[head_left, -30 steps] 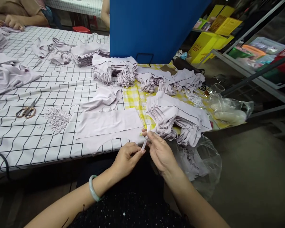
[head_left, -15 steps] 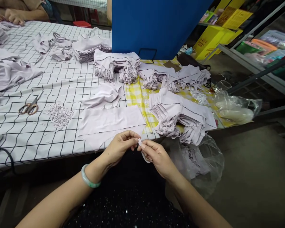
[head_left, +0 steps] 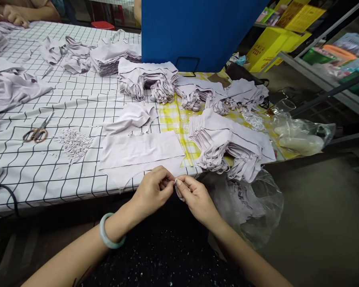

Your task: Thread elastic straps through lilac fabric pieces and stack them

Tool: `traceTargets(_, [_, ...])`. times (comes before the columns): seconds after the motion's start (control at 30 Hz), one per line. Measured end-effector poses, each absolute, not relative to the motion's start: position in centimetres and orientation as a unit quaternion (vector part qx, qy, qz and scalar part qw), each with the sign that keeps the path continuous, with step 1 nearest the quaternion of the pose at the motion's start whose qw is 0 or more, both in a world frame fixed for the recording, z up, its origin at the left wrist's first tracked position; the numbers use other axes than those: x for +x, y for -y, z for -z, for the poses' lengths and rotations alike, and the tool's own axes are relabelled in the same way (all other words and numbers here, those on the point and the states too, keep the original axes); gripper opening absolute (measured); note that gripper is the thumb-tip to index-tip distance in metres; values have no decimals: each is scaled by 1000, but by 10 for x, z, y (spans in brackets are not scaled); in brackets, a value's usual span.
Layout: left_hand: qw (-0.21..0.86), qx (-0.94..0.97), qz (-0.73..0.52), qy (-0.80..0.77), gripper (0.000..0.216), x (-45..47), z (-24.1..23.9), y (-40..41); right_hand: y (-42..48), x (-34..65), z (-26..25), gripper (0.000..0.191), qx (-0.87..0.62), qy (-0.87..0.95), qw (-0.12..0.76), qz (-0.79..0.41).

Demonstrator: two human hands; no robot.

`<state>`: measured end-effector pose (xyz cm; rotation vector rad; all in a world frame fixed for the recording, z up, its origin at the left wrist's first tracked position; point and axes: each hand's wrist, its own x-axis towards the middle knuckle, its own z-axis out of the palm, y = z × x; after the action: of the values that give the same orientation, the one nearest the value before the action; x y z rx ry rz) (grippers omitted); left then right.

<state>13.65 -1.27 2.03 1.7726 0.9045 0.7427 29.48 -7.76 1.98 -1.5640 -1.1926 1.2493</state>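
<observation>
My left hand (head_left: 155,187) and my right hand (head_left: 196,197) meet fingertip to fingertip just off the table's front edge. Between them is a narrow pale lilac fabric strap (head_left: 179,193); its looped part hangs under my right fingers, which pinch it. The left thumb and forefinger are closed at the strap's end, where the grip is partly hidden. Right behind my hands lies a flat lilac fabric panel (head_left: 140,149) at the table edge. Beyond it rests a crumpled fabric piece (head_left: 130,115).
Scissors (head_left: 37,131) lie at left beside a heap of small fabric scraps (head_left: 75,144). Stacks of strapped fabric pieces (head_left: 230,139) sit at right on a yellow checked cloth (head_left: 170,115). A blue board (head_left: 194,32) stands behind. A plastic bag (head_left: 257,215) hangs below the edge. Another person's hands (head_left: 14,15) are far left.
My left hand has turned, its knuckles now more upward and its fingers curled tighter. The strap's loop hangs shorter under my right hand. The view has shifted slightly.
</observation>
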Motion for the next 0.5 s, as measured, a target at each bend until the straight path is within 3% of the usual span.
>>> traceTargets(0.37, [431,783,-280,-351,9,134,-18,-7,62,298,-29,30,-641,517,341,-453])
traceTargets(0.5, [274,861,-262,-339,13,127,-2,-43,33,296,-25,26,-646,399,367,-538])
